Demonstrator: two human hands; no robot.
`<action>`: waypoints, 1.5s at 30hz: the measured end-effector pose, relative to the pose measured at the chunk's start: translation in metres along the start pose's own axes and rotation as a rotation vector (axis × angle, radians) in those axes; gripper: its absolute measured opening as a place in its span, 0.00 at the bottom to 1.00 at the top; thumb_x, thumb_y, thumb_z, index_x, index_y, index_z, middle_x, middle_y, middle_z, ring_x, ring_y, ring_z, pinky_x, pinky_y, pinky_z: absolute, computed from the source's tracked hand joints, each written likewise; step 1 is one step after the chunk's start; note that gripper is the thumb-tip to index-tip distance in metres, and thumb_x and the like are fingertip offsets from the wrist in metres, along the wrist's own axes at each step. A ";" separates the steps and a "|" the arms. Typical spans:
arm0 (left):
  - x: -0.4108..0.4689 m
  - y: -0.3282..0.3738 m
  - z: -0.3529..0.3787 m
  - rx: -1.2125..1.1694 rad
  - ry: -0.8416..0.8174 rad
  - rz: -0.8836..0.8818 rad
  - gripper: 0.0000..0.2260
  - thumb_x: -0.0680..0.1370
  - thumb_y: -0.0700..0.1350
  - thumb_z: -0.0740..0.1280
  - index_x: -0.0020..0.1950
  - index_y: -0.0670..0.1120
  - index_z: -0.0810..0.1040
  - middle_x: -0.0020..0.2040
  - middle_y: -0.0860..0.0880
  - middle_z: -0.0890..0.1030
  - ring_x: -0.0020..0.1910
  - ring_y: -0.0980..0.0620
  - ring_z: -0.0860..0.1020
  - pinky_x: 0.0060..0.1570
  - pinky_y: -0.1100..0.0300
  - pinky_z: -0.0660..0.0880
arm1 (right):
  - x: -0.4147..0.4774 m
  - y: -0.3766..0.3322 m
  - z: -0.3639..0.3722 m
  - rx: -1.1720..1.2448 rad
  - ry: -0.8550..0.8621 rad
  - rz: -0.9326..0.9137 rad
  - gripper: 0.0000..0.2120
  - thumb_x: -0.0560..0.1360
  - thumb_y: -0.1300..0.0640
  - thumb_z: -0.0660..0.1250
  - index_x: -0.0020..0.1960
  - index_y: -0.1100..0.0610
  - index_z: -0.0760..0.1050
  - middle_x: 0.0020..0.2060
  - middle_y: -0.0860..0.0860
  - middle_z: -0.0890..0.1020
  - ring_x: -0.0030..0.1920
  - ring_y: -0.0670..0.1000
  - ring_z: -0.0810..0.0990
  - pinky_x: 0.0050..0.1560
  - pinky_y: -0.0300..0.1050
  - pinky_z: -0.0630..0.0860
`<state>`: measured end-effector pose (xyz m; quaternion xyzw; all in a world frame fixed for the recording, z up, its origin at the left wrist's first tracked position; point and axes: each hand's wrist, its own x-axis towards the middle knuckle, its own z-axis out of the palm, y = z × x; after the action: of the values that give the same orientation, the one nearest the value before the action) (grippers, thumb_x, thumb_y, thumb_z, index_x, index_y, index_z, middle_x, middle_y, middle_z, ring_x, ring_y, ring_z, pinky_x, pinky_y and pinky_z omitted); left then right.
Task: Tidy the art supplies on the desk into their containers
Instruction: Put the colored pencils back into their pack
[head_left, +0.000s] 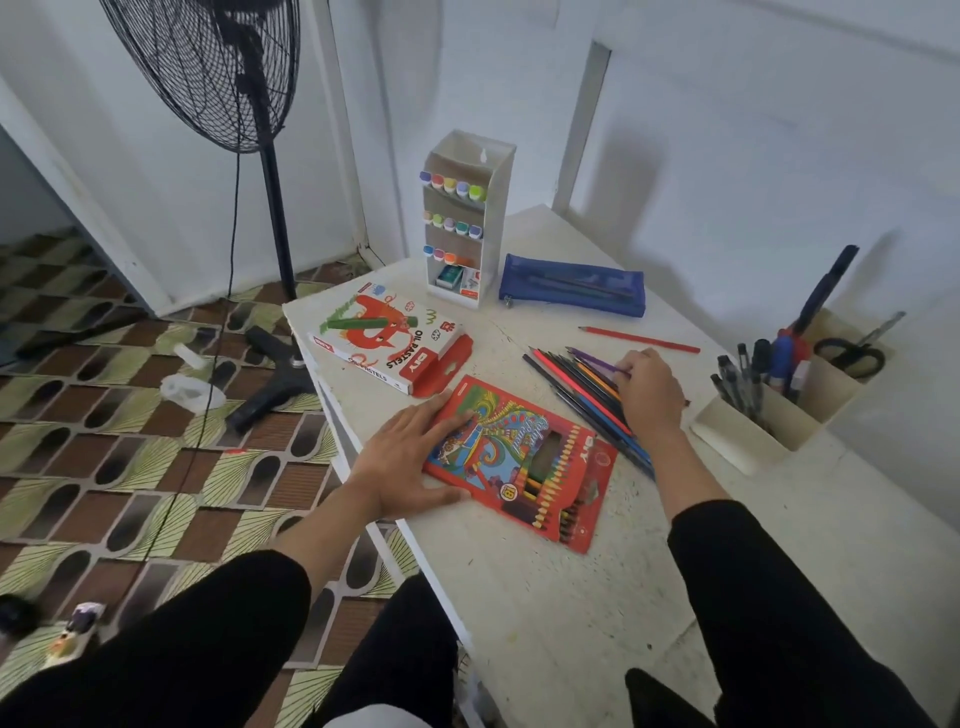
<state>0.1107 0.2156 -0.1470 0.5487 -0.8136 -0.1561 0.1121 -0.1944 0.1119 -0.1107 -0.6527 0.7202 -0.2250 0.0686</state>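
the left hand (410, 457) lies flat with its fingers straight and spread, pressing on the left edge of the red pencil box (524, 467), thumb along the box's near edge; nothing is gripped. the box lies flat on the white desk (571, 597) near its front left edge, and a few pencils show through its window. just right of the box a pile of loose pencils (582, 384) lies fanned on the desk, tips pointing away to the left. the right hand (649, 389) rests on the far right end of that pile with its fingers curled down, the tips pinching a purple pencil (597, 362) that sticks out to the left over the others (the palm side is hidden by the back of the hand). one red pencil (639, 339) lies alone beyond the pile, apart from it. behind the pencil box is an oil pastels box (384, 343), its red end flap open, with a green pastel (369, 323) lying on its lid. further back stands a white marker rack (462, 223) with rows of coloured caps, and just beside it on the right lies a blue mesh pouch (571, 286). at the right edge of the desk a cream organiser (789, 400) holds pens and black scissors (852, 353). a black fan (218, 67) stands on the patterned floor to the left.
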 end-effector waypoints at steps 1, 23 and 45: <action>0.000 0.000 0.000 0.000 0.005 0.004 0.43 0.64 0.79 0.49 0.75 0.62 0.52 0.78 0.54 0.51 0.75 0.50 0.56 0.72 0.51 0.54 | -0.004 0.002 -0.001 0.000 0.023 -0.017 0.06 0.77 0.61 0.63 0.49 0.62 0.77 0.47 0.56 0.78 0.40 0.51 0.73 0.38 0.41 0.64; 0.000 0.002 -0.003 0.049 -0.009 0.002 0.49 0.59 0.83 0.41 0.76 0.60 0.51 0.78 0.53 0.50 0.76 0.50 0.54 0.73 0.52 0.52 | -0.177 -0.006 -0.048 1.149 0.645 0.728 0.24 0.77 0.67 0.63 0.65 0.49 0.58 0.45 0.61 0.81 0.33 0.57 0.83 0.37 0.47 0.82; 0.002 0.002 -0.003 0.034 -0.032 0.014 0.46 0.63 0.78 0.48 0.77 0.59 0.49 0.78 0.51 0.48 0.76 0.47 0.54 0.73 0.50 0.52 | -0.165 -0.013 -0.022 0.420 -0.060 0.530 0.09 0.69 0.50 0.75 0.48 0.49 0.83 0.47 0.46 0.79 0.46 0.45 0.77 0.46 0.41 0.73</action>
<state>0.1095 0.2137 -0.1436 0.5422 -0.8218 -0.1501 0.0907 -0.1681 0.2770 -0.1179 -0.4206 0.8005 -0.3234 0.2788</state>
